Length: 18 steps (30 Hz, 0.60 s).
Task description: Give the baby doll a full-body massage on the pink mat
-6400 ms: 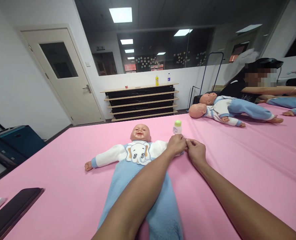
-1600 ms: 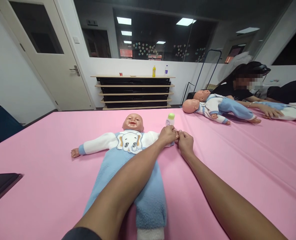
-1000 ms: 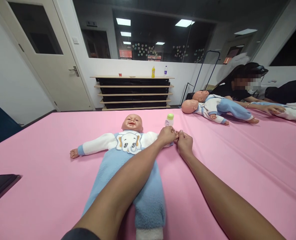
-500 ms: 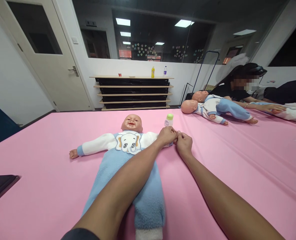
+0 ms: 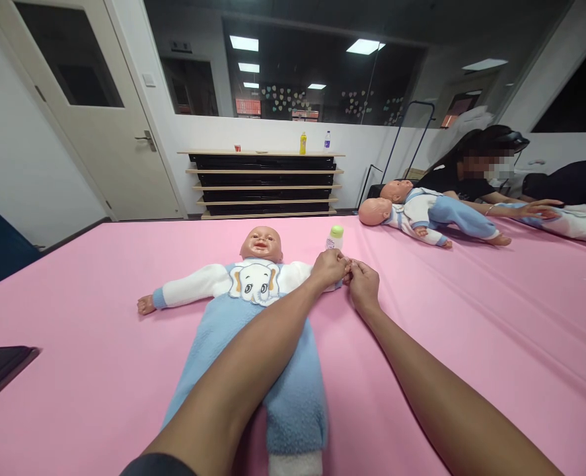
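A baby doll (image 5: 261, 244) lies on its back on the pink surface (image 5: 94, 390). It wears a blue and white fleece romper (image 5: 293, 390) with an elephant face on the chest. My left hand (image 5: 329, 268) is closed at the cuff of the doll's outstretched arm on the right side, its forearm crossing over the doll's body. Opposite it, my right hand (image 5: 363, 285) is closed with fingertips pinched at the doll's small hand, which is mostly hidden between my fingers. Just behind my left hand stands a small bottle (image 5: 335, 237) with a green cap.
More dolls (image 5: 436, 210) lie on the right, where another person (image 5: 471, 172) reaches a hand toward one. A dark flat object (image 5: 2, 373) lies at the left edge. Behind are a low shelf unit (image 5: 265, 178) holding bottles, and a door (image 5: 89, 125).
My hands stay at the doll's hand, with the right shifting slightly left. The other person's hand has lifted a little off the far doll.
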{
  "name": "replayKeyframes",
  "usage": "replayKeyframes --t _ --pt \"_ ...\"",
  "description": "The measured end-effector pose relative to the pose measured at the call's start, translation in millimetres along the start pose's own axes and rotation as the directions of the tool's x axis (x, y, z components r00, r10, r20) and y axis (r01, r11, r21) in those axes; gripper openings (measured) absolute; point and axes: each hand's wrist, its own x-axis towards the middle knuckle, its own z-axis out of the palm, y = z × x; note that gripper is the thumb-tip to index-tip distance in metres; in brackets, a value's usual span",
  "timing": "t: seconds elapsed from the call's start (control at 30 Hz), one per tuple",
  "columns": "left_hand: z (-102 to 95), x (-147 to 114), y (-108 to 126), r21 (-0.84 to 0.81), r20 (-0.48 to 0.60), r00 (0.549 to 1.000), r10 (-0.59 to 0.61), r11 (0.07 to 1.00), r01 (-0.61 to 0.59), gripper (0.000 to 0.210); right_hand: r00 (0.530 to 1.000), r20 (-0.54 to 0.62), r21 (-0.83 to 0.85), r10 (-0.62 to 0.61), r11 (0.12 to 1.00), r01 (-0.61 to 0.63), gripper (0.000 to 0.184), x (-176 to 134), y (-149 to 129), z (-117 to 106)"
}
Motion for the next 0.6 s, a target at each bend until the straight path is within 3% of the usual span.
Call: replayKeyframes --t 0.13,0.33,0.6 --pt "-1.1 -0.5 1.7 -0.012 -0.01 1.0 -0.01 1.0 0.01 0.028 1.0 -0.012 -0.035 -0.017 0.999 0.017 0.037 0.5 1.2 -2.5" --pt "-0.2 -3.3 4.5 -0.003 0.004 0.999 -0.032 0.999 0.032 0.013 0.998 -0.046 -0.066 0.034 0.997 -0.037 0.037 4.9 6.7 -5.9" --pt "2.0 -2.5 2.1 0.008 -0.009 1.0 -0.01 1.0 0.01 0.013 0.997 -0.06 0.033 0.049 0.998 -0.047 0.045 5.6 9.8 -1.2"
